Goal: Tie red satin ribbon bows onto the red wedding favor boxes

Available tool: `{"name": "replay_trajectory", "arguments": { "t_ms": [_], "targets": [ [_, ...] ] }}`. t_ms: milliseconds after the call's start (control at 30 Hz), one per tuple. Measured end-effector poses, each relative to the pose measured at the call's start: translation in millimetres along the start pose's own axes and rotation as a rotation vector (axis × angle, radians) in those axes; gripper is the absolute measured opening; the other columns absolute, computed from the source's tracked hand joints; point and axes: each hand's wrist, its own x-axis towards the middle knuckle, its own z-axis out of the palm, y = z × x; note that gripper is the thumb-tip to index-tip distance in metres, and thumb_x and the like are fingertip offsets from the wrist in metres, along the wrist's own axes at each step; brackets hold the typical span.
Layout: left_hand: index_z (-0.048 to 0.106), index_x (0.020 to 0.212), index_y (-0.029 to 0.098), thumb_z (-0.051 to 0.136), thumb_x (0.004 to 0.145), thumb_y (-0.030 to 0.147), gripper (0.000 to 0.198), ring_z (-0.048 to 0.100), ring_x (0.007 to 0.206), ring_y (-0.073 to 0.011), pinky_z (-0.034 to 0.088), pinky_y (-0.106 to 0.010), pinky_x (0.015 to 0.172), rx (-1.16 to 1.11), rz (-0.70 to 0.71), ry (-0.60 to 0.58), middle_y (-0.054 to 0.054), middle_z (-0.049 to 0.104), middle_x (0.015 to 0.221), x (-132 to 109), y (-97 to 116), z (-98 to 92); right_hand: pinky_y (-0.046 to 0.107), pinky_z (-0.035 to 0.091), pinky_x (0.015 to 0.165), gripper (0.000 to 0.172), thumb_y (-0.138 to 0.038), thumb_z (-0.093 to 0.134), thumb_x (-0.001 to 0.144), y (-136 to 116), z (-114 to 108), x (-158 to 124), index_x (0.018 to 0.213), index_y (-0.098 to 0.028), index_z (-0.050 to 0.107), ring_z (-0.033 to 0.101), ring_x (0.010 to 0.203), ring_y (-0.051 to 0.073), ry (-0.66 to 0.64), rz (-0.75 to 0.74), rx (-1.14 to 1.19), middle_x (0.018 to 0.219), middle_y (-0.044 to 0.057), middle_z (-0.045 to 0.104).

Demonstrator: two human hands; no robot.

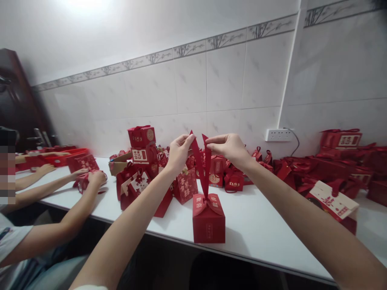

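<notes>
A small red gift box (209, 223) with gold lettering stands upright near the front edge of the white table. From its folded top rises a red ribbon (205, 177), both ends pulled up in a narrow V. My left hand (180, 151) pinches one ribbon end near its pointed tip. The other end is pinched between the fingers of my right hand (226, 148). Both hands are raised well above the box and apart from each other, and the ribbon looks taut.
Stacked red boxes (141, 145) stand behind my left forearm. A large heap of red boxes (326, 169) lies at the right, with a cream-topped box (334, 201) in front. To the left, a co-worker's hands (96, 178) handle another box. A power strip (278, 135) is on the wall.
</notes>
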Motion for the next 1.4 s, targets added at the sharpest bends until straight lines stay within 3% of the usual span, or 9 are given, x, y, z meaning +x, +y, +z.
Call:
{"name": "replay_trajectory", "arguments": {
  "t_ms": [100,200,333,467,633,767,967,1200,1400],
  "targets": [
    [0.054,0.075,0.018,0.055,0.075,0.057,0.039,0.058,0.053,-0.0102,0.048,-0.023,0.052,0.072,-0.031,-0.072,0.002,0.057,0.06,-0.2,-13.0,-13.0,0.034,0.057,0.076,0.01,-0.01,0.068,0.068,8.7,-4.9,3.1,0.076,-0.015,0.072,0.066,0.069,0.014,-0.013,-0.115,-0.019,0.075,0.004,0.071],
    [0.058,0.076,0.016,0.033,0.084,0.061,0.053,0.061,0.061,-0.014,0.05,-0.027,0.057,0.391,-0.13,-0.257,-0.003,0.061,0.064,-16.4,-42.9,-34.1,0.032,0.056,0.076,0.01,-0.014,0.06,0.076,32.6,-14.2,3.5,0.08,-0.015,0.069,0.066,0.079,0.015,-0.201,-0.135,-0.112,0.087,0.006,0.071],
    [0.065,0.077,0.014,0.061,0.072,0.042,0.029,0.063,0.071,-0.017,0.051,-0.029,0.065,0.574,-0.254,-0.454,-0.005,0.068,0.076,-64.4,-85.0,-56.7,0.031,0.053,0.074,0.016,-0.01,0.054,0.078,84.7,-27.4,-17.7,0.087,-0.013,0.067,0.066,0.083,0.017,-0.487,-0.031,-0.53,0.093,0.009,0.07],
    [0.066,0.091,0.015,0.056,0.076,0.031,0.024,0.062,0.092,-0.0204,0.051,-0.033,0.08,0.636,-0.254,-0.539,-0.01,0.065,0.1,-96.6,-105.6,-63.1,0.031,0.05,0.079,0.018,-0.011,0.061,0.074,122.5,-27.6,-54.5,0.09,-0.015,0.069,0.064,0.088,0.019,-0.618,-0.022,-0.639,0.094,0.007,0.07],
    [0.065,0.093,0.016,0.053,0.077,0.022,0.021,0.057,0.103,-0.0215,0.048,-0.036,0.088,0.686,-0.179,-0.615,-0.01,0.061,0.106,-96.0,-114.5,-60.0,0.034,0.046,0.084,0.02,-0.018,0.061,0.079,133.6,-15.8,-73.7,0.097,-0.015,0.068,0.06,0.092,0.021,-0.593,-0.086,-0.727,0.096,0.01,0.064],
    [0.065,0.086,0.018,0.054,0.076,0.017,0.015,0.058,0.104,-0.0193,0.044,-0.035,0.096,0.699,-0.109,-0.701,-0.007,0.061,0.107,-91.8,-118.8,-55.2,0.031,0.044,0.075,0.01,-0.016,0.061,0.078,135.0,-8.1,-71.1,0.078,-0.015,0.071,0.058,0.08,0.019,-0.596,-0.131,-0.768,0.085,0.009,0.062],
    [0.06,0.077,0.017,0.053,0.076,0.015,0.007,0.059,0.1,-0.0186,0.046,-0.035,0.093,0.71,-0.079,-0.732,-0.008,0.06,0.106,-92.6,-121.2,-54.0,0.026,0.038,0.063,0.015,-0.004,0.059,0.067,141.3,-1.7,-66.5,0.056,-0.015,0.062,0.05,0.064,0.014,-0.633,-0.181,-0.734,0.067,0.003,0.055],
    [0.061,0.078,0.017,0.053,0.074,0.012,0.01,0.056,0.096,-0.0192,0.045,-0.037,0.092,0.742,-0.08,-0.728,-0.006,0.057,0.095,-89.6,-121.9,-50.4,0.029,0.044,0.076,0.008,-0.015,0.053,0.08,158.0,-17.2,-74.6,0.077,-0.016,0.06,0.056,0.082,0.016,-0.541,-0.196,-0.54,0.084,0.005,0.058],
    [0.058,0.082,0.017,0.048,0.077,0.013,0.012,0.053,0.103,-0.02,0.043,-0.039,0.096,0.759,-0.099,-0.617,-0.008,0.054,0.099,-98.7,-129.8,-41.7,0.032,0.044,0.085,0.002,-0.017,0.059,0.073,163.1,-21.5,-79.4,0.072,-0.018,0.06,0.057,0.091,0.018,-0.499,-0.151,-0.412,0.095,0.007,0.059]
  ]
}}
